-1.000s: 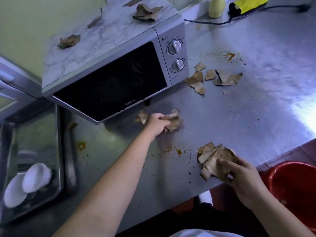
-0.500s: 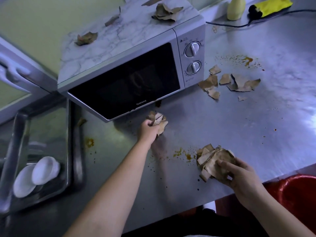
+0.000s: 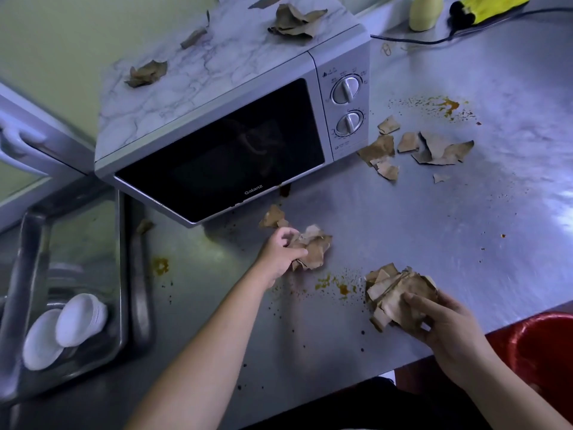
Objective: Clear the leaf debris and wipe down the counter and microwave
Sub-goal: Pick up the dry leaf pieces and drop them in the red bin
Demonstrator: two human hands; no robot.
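On the steel counter (image 3: 434, 243) stands a silver microwave (image 3: 217, 144) with a marbled top. Dry brown leaf scraps (image 3: 294, 21) lie on that top. More leaf pieces (image 3: 434, 150) lie on the counter right of the microwave. My left hand (image 3: 279, 252) grips a clump of leaves (image 3: 314, 248) just in front of the microwave door; a small scrap (image 3: 273, 217) lies beside it. Near the counter's front edge my right hand (image 3: 446, 327) holds a thick wad of leaves (image 3: 393, 293). Orange stains (image 3: 331, 285) dot the counter between my hands.
A red bucket (image 3: 542, 346) sits below the counter edge at right. A steel sink (image 3: 71, 274) at left holds white bowls (image 3: 65, 330). A pale bottle (image 3: 424, 9), a yellow device (image 3: 490, 4) and a black cord (image 3: 434, 41) lie at the back.
My left hand has gathered the leaf pieces in front of the microwave into one clump and closed on it. My right hand keeps its wad in place. The view has shifted left.
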